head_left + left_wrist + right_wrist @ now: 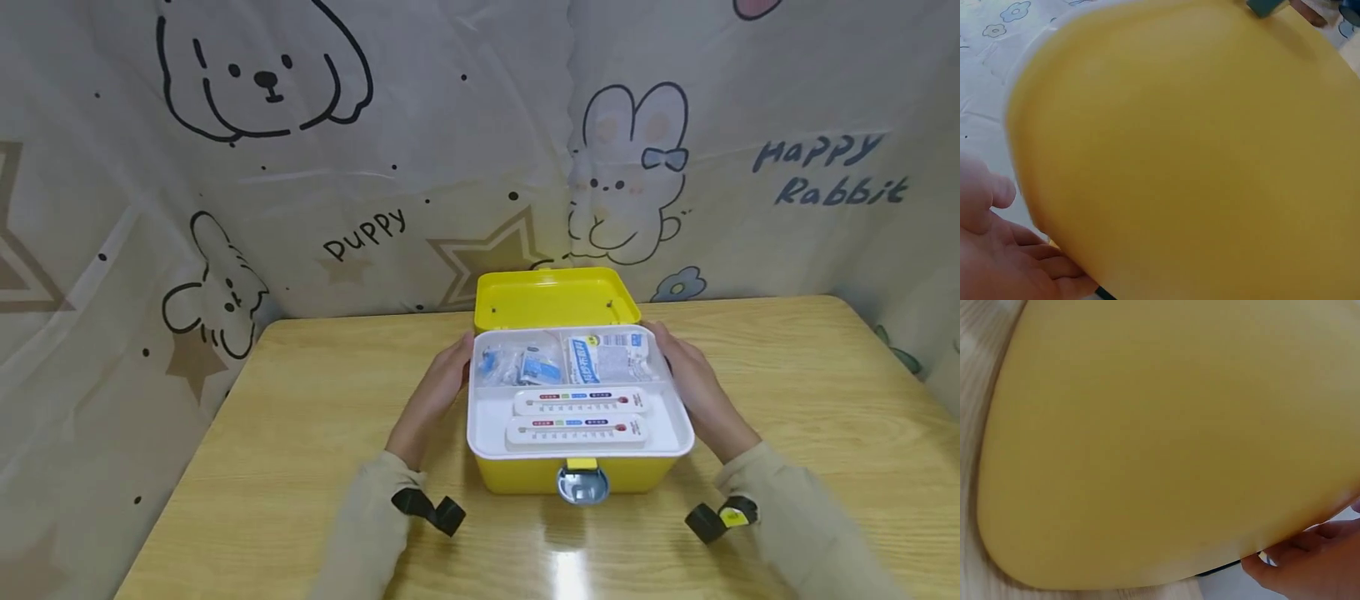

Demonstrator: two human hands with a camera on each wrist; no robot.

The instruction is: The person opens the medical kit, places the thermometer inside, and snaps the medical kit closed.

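A yellow first-aid box [517,477] stands on the table, its lid [555,298] tipped back and its metal-coloured latch [583,485] hanging at the front. Its white tray [491,425] holds two white thermometers [581,402] side by side, a gauze packet [611,358] and a clear bag with blue-and-white contents [525,365]. My left hand [442,379] holds the box at its left rear, fingers reaching behind the corner. On the opposite side my right hand [693,383] grips the right rear corner with bent fingers. In both wrist views the yellow wall hides the fingertips.
The wooden table [337,400] extends to both sides of the box. A printed cloth [450,125] with cartoon animals hangs right behind the table's back edge and along its left side. Black straps [427,508] with small cameras sit on both wrists.
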